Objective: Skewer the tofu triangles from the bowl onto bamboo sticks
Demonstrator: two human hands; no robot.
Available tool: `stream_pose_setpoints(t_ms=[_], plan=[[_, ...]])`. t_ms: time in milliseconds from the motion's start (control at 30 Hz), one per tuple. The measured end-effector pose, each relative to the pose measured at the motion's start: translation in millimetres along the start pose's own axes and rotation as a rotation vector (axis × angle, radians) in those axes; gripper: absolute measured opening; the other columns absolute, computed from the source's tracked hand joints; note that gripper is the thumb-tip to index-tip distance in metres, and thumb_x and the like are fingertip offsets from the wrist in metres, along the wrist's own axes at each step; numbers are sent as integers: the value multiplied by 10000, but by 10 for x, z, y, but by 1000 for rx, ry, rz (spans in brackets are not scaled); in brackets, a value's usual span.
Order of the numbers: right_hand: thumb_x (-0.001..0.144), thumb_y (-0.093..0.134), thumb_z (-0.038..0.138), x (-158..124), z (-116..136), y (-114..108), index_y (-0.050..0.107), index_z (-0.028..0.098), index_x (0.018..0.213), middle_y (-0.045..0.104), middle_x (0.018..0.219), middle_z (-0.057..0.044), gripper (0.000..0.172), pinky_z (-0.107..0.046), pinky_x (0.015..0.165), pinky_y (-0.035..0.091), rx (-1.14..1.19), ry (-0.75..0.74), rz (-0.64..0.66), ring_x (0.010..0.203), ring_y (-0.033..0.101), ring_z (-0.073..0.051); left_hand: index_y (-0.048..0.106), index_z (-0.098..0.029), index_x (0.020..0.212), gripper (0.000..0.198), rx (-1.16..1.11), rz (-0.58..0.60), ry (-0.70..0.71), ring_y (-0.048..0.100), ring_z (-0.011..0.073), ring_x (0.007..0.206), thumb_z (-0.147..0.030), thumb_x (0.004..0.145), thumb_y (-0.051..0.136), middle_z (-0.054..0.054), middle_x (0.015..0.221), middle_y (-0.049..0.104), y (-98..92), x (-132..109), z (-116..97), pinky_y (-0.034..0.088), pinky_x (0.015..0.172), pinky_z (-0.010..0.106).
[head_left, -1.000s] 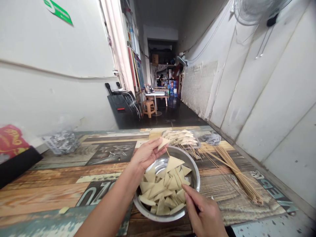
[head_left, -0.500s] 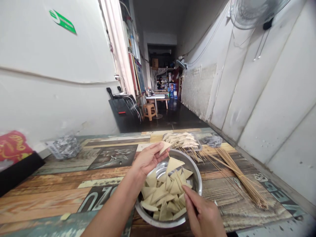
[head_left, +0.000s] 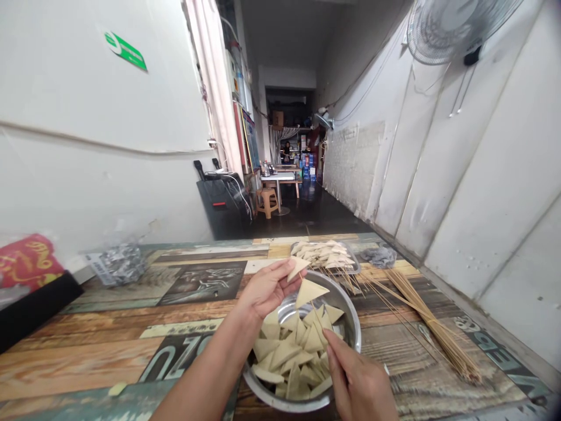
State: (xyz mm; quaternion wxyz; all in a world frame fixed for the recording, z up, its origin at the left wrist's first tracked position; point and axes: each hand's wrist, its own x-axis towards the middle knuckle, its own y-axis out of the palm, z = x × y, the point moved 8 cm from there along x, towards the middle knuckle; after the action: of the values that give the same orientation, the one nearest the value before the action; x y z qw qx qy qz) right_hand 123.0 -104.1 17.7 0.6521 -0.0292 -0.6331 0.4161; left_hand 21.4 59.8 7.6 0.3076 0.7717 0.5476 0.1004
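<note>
My left hand (head_left: 272,286) pinches a pale triangular tofu piece (head_left: 298,268) over the far rim of a steel bowl (head_left: 350,318). My right hand (head_left: 360,377) grips the lower end of a thin bamboo skewer (head_left: 314,306) at the bowl's near right side. On that skewer sits another triangular tofu piece (head_left: 310,292), just below the one in my left fingers. The skewer's tip is at the left-hand piece; how far it goes in I cannot tell. Many loose tofu triangles (head_left: 284,354) fill the bowl.
Behind the bowl, a clear tray (head_left: 356,266) holds skewered triangles. A bundle of bamboo skewers (head_left: 438,327) lies at right, near a crumpled grey plastic bag (head_left: 379,256). At left are a bag of silvery bits (head_left: 120,263) and a red packet (head_left: 28,263). A tofu scrap (head_left: 117,389) lies on the table (head_left: 87,339).
The view has shifted slightly, so everything sits a little lower and further right. Both hands keep nearly the same pose, the tofu pieces and skewer still between them.
</note>
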Motion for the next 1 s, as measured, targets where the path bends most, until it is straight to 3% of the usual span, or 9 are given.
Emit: stream_pose_setpoints(t_ms=[167, 400, 567, 633, 733, 867, 933, 1000], plan=[[831, 409, 99, 17, -19, 16, 607, 38, 1010, 729, 801, -146, 274, -249, 482, 541, 6, 18, -6, 525, 685, -181, 592, -90, 822, 63, 17, 13, -5, 660, 151, 722, -92, 777, 549, 105, 795, 686, 30, -18, 10, 543, 675, 240], [853, 392, 135, 1, -95, 76, 602, 77, 1048, 727, 836, -128, 292, -250, 530, 538, 9, 99, 22, 579, 689, -179, 612, -89, 832, 84, 36, 32, -4, 657, 146, 691, -110, 767, 564, 103, 798, 690, 75, -40, 49, 538, 667, 242], [866, 399, 174, 0, -236, -11, 619, 118, 1039, 726, 865, -107, 285, -250, 631, 551, 83, 210, 76, 666, 697, -177, 615, -99, 873, 137, 120, 64, -2, 655, 170, 712, -184, 784, 555, 117, 801, 687, 118, -55, 56, 528, 704, 313], [868, 412, 200, -25, -368, -109, 628, 138, 1031, 724, 880, -93, 278, -251, 661, 547, 119, 306, 93, 707, 694, -176, 615, -113, 934, 193, 215, 34, 44, 652, 170, 736, -187, 757, 589, 118, 831, 688, 101, -56, 18, 515, 725, 315], [866, 433, 238, -79, -578, -311, 633, 149, 1032, 716, 894, -83, 275, -259, 661, 541, 121, 442, 73, 750, 685, -184, 638, -135, 958, 283, 543, 29, 168, 641, 165, 772, -167, 678, 660, 103, 845, 692, 135, -36, -55, 486, 748, 274], [858, 454, 259, -150, -745, -535, 646, 138, 1017, 710, 836, -82, 278, -267, 667, 533, 123, 546, 13, 782, 674, -199, 699, -175, 708, 154, 948, 148, 155, 629, 187, 753, -132, 562, 717, 48, 746, 693, 285, 81, 164, 473, 725, 243], [856, 455, 254, -186, -769, -587, 646, 134, 1014, 705, 810, -81, 275, -266, 645, 529, 140, 552, 0, 766, 671, -197, 672, -194, 571, 151, 893, 147, 89, 624, 199, 754, -64, 514, 724, 23, 619, 661, 306, 160, 358, 475, 706, 230], [855, 459, 250, -232, -788, -611, 642, 132, 1013, 702, 797, -83, 269, -263, 619, 526, 158, 552, -9, 756, 668, -196, 615, -205, 468, 229, 607, 45, 35, 621, 209, 822, 3, 533, 684, 14, 510, 603, 260, 228, 538, 473, 711, 212]])
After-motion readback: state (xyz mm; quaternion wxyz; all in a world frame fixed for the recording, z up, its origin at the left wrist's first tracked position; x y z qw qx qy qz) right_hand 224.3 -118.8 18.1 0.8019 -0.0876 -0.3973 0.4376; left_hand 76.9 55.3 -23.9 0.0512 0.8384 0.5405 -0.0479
